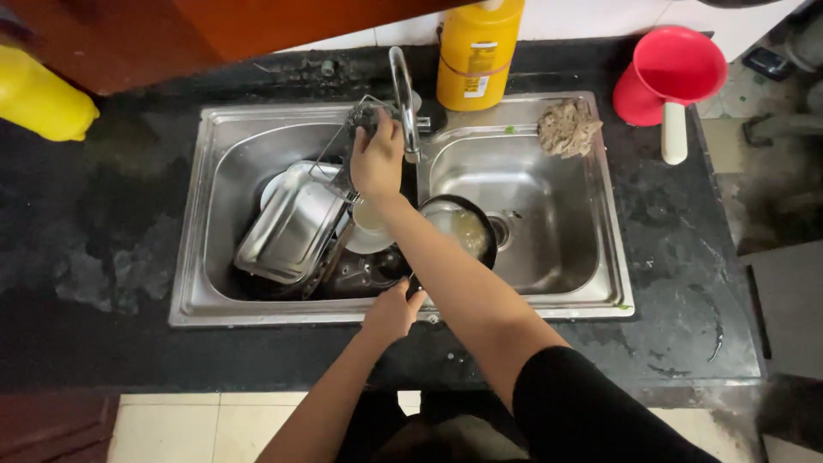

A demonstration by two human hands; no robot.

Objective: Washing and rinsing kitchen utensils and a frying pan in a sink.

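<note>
My right hand (377, 161) reaches across the double steel sink (190, 283) and grips something dark at the base of the tap (403, 94), next to a wire rack. My left hand (393, 313) is closed on the handle of a small black pan (461, 227) that rests on the divider between the two basins and holds cloudy liquid. The left basin is piled with a square steel tray (291, 231), a white plate (367, 236) and dark cookware.
A yellow detergent bottle (476, 53) stands behind the sink. A brown scrubbing cloth (568, 129) lies on the right rim. A red jug with a white handle (670, 73) sits on the black counter at right. A yellow object (43, 99) is at far left.
</note>
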